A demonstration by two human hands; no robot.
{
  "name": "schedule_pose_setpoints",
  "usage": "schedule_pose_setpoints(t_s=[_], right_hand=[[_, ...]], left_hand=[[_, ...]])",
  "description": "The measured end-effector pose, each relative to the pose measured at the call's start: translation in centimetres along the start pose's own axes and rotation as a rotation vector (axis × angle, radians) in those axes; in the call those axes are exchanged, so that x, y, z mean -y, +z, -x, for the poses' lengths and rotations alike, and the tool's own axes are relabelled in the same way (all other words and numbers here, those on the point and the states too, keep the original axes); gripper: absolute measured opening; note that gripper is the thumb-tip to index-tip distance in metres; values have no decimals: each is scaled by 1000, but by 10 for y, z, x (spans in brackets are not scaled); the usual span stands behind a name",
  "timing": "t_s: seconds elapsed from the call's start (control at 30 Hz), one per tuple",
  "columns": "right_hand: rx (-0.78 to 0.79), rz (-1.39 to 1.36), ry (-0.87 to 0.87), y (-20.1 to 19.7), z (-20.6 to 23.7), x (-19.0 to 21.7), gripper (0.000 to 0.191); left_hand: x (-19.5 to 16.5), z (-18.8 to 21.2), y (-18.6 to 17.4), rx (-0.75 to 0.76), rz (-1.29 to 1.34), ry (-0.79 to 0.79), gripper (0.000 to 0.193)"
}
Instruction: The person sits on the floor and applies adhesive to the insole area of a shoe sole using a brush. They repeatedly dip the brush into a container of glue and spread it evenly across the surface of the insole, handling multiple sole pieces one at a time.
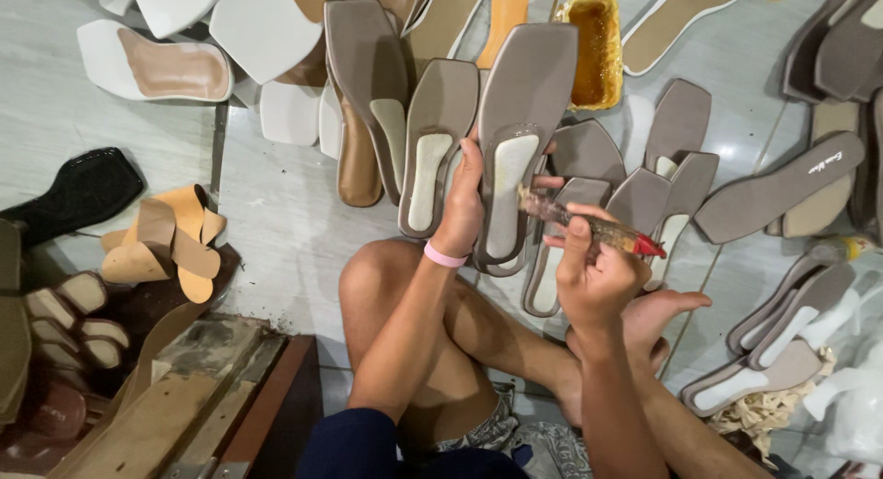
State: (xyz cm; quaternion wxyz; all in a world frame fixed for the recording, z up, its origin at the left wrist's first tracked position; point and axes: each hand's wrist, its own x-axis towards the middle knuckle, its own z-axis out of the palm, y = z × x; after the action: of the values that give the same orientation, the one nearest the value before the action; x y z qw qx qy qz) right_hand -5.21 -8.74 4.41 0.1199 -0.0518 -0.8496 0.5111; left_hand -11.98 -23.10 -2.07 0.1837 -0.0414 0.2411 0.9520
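- We hold a taupe sole (520, 139) upright in our left hand (463, 203), fingers clamped on its edge, above the floor (276, 212) in front of our crossed legs.
- Our right hand (593, 272) is clenched around a crusted glue brush (589, 226), whose tip touches the sole's pale inner patch.
- That patch looks whitish and dull, set in the heel half; the toe end is square and plain taupe.
- We judge the work partly done: several matching soles (441, 139) with pale patches lie side by side toward the floor's far edge, while plain taupe pieces (681, 120) lie to the right, apparently uncoated.
- An open pot of amber glue (593, 51) stands near the far edge.
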Motion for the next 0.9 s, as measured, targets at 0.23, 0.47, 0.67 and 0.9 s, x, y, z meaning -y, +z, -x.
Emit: schedule_pose_setpoints(t_s=[0.23,0.47,0.67,0.9], right_hand=[[23,26,-14,-18,-2,2,27],[-99,-119,-151,19,-26,9,27],[-55,-36,-226,40,-42,17,25],[9,165,-213,31,-16,20,24]], left_hand=[[5,0,-2,-24,-24,12,76],[12,-2,-8,-46,-66,46,66],[16,-3,-15,-120,-176,60,65],[14,-5,-14,-114,-244,130,71]])
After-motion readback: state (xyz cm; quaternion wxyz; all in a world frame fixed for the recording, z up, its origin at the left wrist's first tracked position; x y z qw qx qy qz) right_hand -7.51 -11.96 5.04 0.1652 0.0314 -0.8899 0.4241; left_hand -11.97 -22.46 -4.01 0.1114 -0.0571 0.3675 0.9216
